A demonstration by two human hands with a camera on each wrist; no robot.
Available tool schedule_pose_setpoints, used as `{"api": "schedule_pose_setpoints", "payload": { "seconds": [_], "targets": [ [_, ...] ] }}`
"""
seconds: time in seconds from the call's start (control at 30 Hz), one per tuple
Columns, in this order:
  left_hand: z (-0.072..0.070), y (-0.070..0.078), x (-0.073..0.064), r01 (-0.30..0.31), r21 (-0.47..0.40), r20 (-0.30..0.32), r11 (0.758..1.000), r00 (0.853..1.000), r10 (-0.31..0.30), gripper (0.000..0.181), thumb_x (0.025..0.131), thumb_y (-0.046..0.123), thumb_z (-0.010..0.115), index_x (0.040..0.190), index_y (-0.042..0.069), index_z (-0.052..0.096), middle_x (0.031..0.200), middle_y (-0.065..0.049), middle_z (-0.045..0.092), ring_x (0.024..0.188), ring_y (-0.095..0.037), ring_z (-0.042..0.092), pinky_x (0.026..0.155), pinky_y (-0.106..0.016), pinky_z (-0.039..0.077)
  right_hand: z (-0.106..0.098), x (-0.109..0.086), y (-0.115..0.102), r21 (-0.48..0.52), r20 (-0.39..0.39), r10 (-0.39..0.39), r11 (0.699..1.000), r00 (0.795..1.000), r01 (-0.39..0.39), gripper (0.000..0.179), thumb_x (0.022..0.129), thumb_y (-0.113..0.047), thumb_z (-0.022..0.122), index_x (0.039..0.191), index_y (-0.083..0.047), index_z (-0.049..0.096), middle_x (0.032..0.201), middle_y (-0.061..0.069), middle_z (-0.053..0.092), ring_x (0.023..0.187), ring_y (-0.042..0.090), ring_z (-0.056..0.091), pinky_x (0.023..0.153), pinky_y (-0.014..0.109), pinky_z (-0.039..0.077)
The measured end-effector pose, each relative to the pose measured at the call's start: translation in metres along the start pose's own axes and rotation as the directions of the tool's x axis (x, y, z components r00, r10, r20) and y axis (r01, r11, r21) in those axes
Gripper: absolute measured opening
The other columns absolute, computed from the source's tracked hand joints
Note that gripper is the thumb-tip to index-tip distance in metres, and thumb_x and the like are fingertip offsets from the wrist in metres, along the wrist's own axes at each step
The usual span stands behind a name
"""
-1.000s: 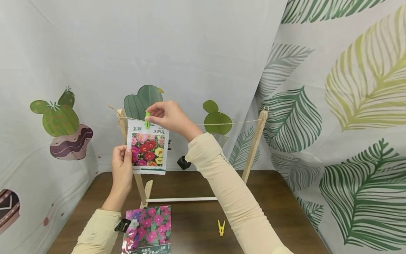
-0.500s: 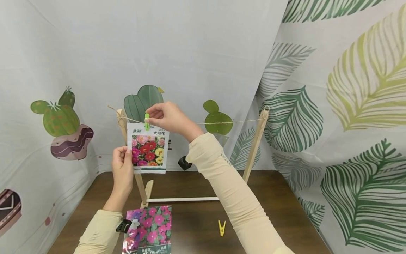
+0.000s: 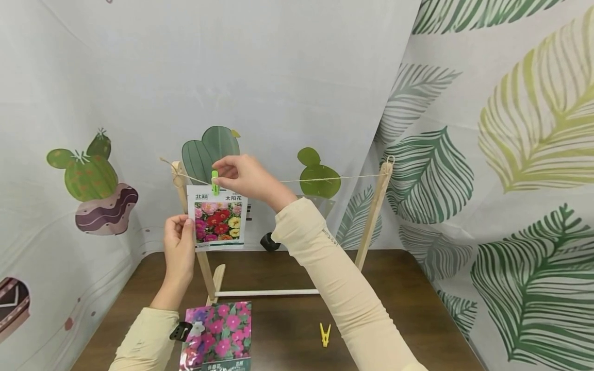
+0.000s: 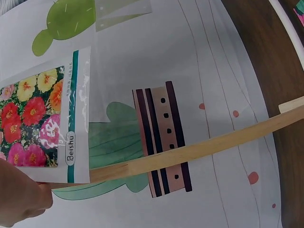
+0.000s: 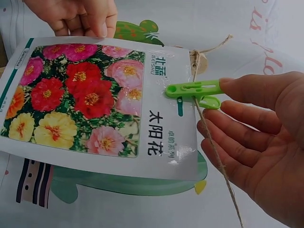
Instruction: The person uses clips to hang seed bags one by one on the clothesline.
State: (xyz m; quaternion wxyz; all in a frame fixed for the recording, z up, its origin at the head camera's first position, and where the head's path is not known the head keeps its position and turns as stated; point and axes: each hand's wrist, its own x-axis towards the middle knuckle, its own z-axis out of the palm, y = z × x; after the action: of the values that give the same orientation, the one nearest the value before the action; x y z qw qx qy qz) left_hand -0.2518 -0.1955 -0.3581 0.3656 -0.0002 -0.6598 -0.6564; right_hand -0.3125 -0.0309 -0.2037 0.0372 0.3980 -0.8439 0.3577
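Note:
A white seed packet [image 3: 218,219] with pictured red, pink and yellow flowers is up at the twine [image 5: 216,154] near the left post. My left hand [image 3: 179,247] pinches the packet's left edge between thumb and fingers. A light green clothespin [image 5: 194,89] lies over the packet's top edge and the twine. My right hand [image 3: 250,178] holds the clothespin's handle end, thumb on the near leg and fingers behind. In the right wrist view the far leg mostly hides behind the twine and packet. The packet leans, its lower end toward me.
On the brown table [image 3: 278,330] lie another seed packet [image 3: 218,335] with pink flowers and a yellow clothespin [image 3: 325,335]. A wooden frame holds the twine between its left post [image 3: 180,190] and right post [image 3: 373,216]. A white rod [image 3: 269,292] joins the bottom.
The packet's top edge and the green clothespin have come down slightly with my right hand, and the packet's lower edge has risen a little. My left hand keeps its grip.

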Motion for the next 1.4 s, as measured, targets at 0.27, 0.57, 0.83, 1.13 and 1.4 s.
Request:
{"api": "schedule_pose_setpoints", "payload": {
  "seconds": [0.27, 0.57, 0.83, 1.13, 1.4],
  "targets": [
    [0.001, 0.000, 0.000, -0.013, 0.028, -0.033, 1.000, 0.999, 0.014, 0.020, 0.100, 0.005, 0.043, 0.113, -0.010, 0.046, 0.097, 0.002, 0.047, 0.085, -0.008, 0.044, 0.072, -0.016, 0.035, 0.000, -0.003, 0.003, 0.002, -0.012, 0.018, 1.000, 1.000, -0.018, 0.040, 0.093, -0.019, 0.065, 0.130, -0.004, 0.057, 0.121, 0.006, 0.063, 0.104, 0.014, 0.061, 0.087, 0.020, 0.047],
    [0.002, 0.003, -0.002, -0.057, 0.070, -0.056, 0.996, 0.997, 0.061, 0.017, 0.100, 0.006, 0.043, 0.112, -0.005, 0.048, 0.108, -0.004, 0.048, 0.095, -0.005, 0.044, 0.082, -0.019, 0.033, 0.004, -0.009, 0.007, -0.072, -0.108, -0.070, 0.995, 0.992, 0.063, 0.035, 0.097, -0.018, 0.058, 0.129, -0.004, 0.056, 0.123, 0.009, 0.061, 0.103, 0.013, 0.060, 0.091, 0.025, 0.046],
    [0.004, 0.005, -0.005, -0.102, 0.065, -0.094, 0.993, 0.990, 0.107, 0.015, 0.098, 0.001, 0.043, 0.110, -0.006, 0.049, 0.104, -0.002, 0.048, 0.091, -0.006, 0.044, 0.079, -0.018, 0.034, 0.006, -0.019, 0.011, -0.110, -0.255, -0.171, 0.983, 0.952, 0.147, 0.030, 0.097, -0.013, 0.057, 0.125, -0.003, 0.058, 0.114, 0.006, 0.063, 0.100, 0.014, 0.058, 0.088, 0.023, 0.045],
    [0.008, 0.016, -0.014, -0.165, 0.030, -0.095, 0.986, 0.981, 0.168, 0.013, 0.097, 0.000, 0.043, 0.108, -0.004, 0.050, 0.104, 0.004, 0.048, 0.093, -0.008, 0.046, 0.081, -0.020, 0.034, 0.007, -0.034, 0.017, -0.101, -0.383, -0.267, 0.964, 0.884, 0.247, 0.023, 0.096, -0.008, 0.057, 0.117, 0.000, 0.062, 0.106, 0.008, 0.065, 0.096, 0.014, 0.059, 0.083, 0.018, 0.045],
    [0.010, 0.019, -0.021, -0.213, -0.002, -0.093, 0.977, 0.973, 0.212, 0.019, 0.096, -0.005, 0.043, 0.111, -0.016, 0.045, 0.103, 0.003, 0.051, 0.098, -0.007, 0.046, 0.084, -0.018, 0.034, 0.009, -0.051, 0.019, -0.056, -0.431, -0.281, 0.957, 0.858, 0.286, 0.021, 0.095, -0.007, 0.059, 0.114, -0.001, 0.064, 0.102, 0.007, 0.066, 0.093, 0.013, 0.059, 0.084, 0.020, 0.047]
  ]
}}
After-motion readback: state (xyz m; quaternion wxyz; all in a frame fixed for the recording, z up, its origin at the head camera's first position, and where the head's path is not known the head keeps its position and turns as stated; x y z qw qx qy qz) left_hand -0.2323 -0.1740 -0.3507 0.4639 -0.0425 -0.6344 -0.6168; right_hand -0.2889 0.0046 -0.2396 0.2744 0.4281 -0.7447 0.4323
